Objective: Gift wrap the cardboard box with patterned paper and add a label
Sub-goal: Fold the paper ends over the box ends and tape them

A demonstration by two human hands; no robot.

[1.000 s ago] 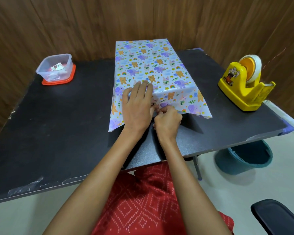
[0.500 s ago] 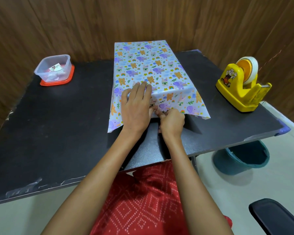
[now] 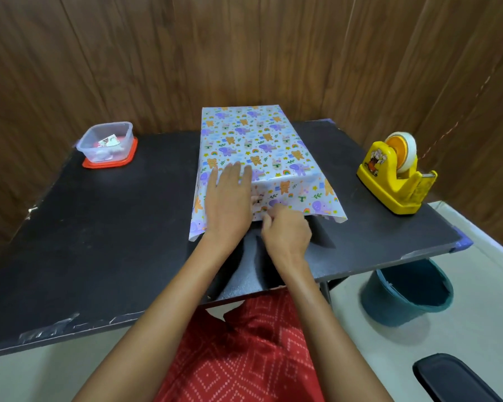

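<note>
left grip (image 3: 230, 201) flat on patterned paper (image 3: 250, 134), black table (image 3: 114, 242), wood-panelled walls (image 3: 157, 53)

Counted on the table (image 3: 99, 227): one patterned paper sheet (image 3: 244, 134) over one box, far edge; one clear container (image 3: 106, 142) on one red lid (image 3: 108, 164), far left corner; one yellow tape dispenser (image 3: 389, 184) with one tape roll (image 3: 405, 152), right edge. Two hands are recorded, left hand (image 3: 230, 204) and right hand (image 3: 288, 230), and one teal bucket (image 3: 404, 297).
</note>
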